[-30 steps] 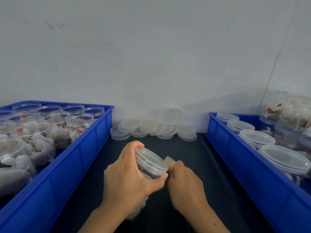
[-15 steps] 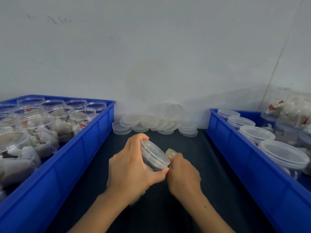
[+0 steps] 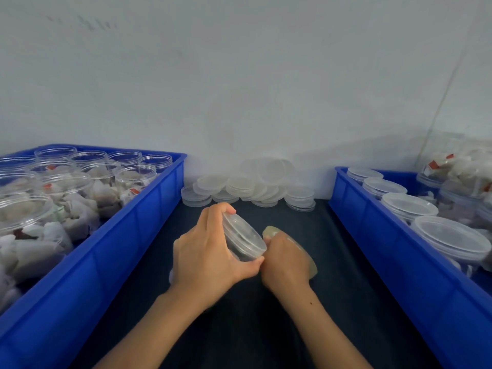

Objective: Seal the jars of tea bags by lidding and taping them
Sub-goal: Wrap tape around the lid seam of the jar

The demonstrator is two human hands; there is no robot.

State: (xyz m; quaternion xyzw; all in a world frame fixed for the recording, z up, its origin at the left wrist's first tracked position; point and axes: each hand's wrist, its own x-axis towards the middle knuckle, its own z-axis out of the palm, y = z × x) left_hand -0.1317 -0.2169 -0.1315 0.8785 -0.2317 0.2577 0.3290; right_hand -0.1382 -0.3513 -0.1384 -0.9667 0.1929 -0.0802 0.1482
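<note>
A clear plastic jar with its lid on (image 3: 243,237) lies tilted in my left hand (image 3: 207,258), lid facing up and to the right; fingers curl over its top and the thumb sits under the rim. My right hand (image 3: 286,262) grips a yellowish roll of clear tape (image 3: 271,231) right beside the jar's lid edge. The roll mostly hides behind that hand; its far edge shows near the wrist. Whether tape touches the jar I cannot tell.
A blue crate (image 3: 111,249) on the left holds several open jars of tea bags. A blue crate (image 3: 394,262) on the right holds several lidded jars. Loose clear lids (image 3: 247,189) are stacked at the wall. The dark table top (image 3: 332,275) lies between the crates.
The jar has tipped further onto its side in my left hand, and both hands have shifted slightly away from me. More of the tape roll shows beside my right hand.
</note>
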